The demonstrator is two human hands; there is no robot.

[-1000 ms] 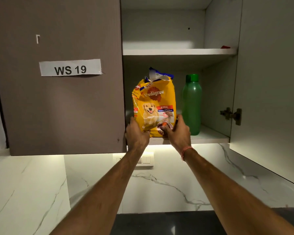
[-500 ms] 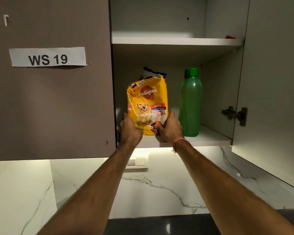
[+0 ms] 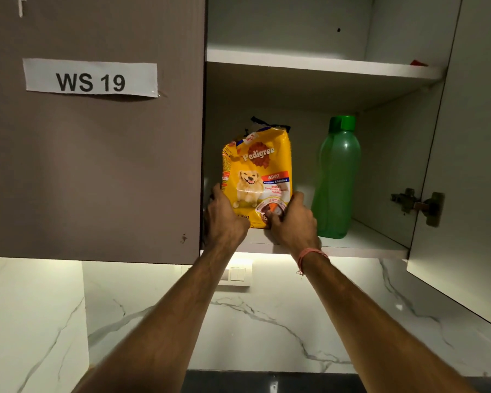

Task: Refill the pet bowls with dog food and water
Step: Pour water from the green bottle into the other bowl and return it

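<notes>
One food bag (image 3: 257,177) stands upright on the lower shelf (image 3: 363,241) of an open cabinet, near its front edge, with one green bottle (image 3: 338,180) just beside it on the right. Left hand (image 3: 224,219) and right hand (image 3: 291,222) grip the bag's lower corners; the fingers behind the bag are hidden. A red object (image 3: 418,62) on the upper shelf is mostly hidden. One label (image 3: 90,78) on the closed door reads "WS 19".
</notes>
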